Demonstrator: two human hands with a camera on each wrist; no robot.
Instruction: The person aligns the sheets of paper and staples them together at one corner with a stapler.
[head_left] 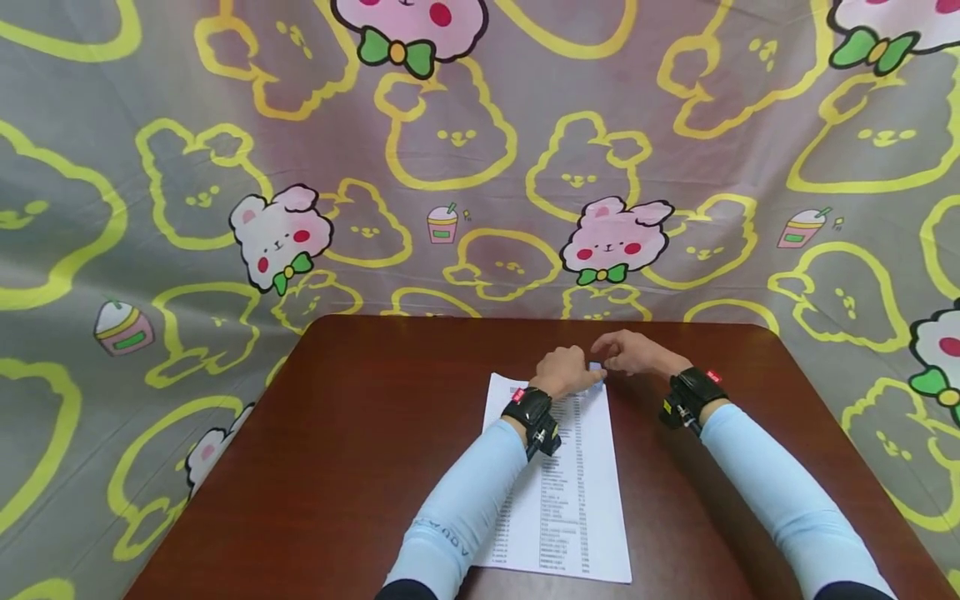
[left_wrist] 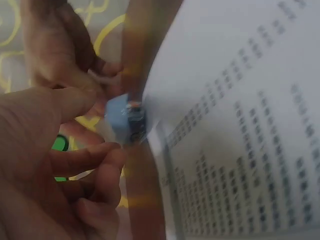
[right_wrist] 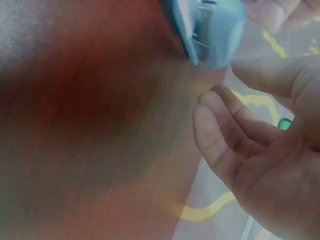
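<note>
A small light-blue stapler [head_left: 596, 366] is at the far right corner of a stack of printed paper [head_left: 585, 500]. My left hand [head_left: 562, 372] reaches over the top of the sheets and pinches the stapler [left_wrist: 120, 119] with thumb and fingertips; the thumb hides part of it in the head view. Just to the right, my right hand [head_left: 633, 352] hovers with loosely bent fingers and holds nothing. In the right wrist view its thumb is close to the stapler [right_wrist: 220, 37], and whether they touch is unclear. Metal shows inside the stapler's body.
The paper lies on a dark brown table [head_left: 375, 450] with rounded far corners. Behind and beside the table hangs a grey cloth [head_left: 487, 200] printed with yellow outlines and cartoon animals. Both wrists carry black camera straps.
</note>
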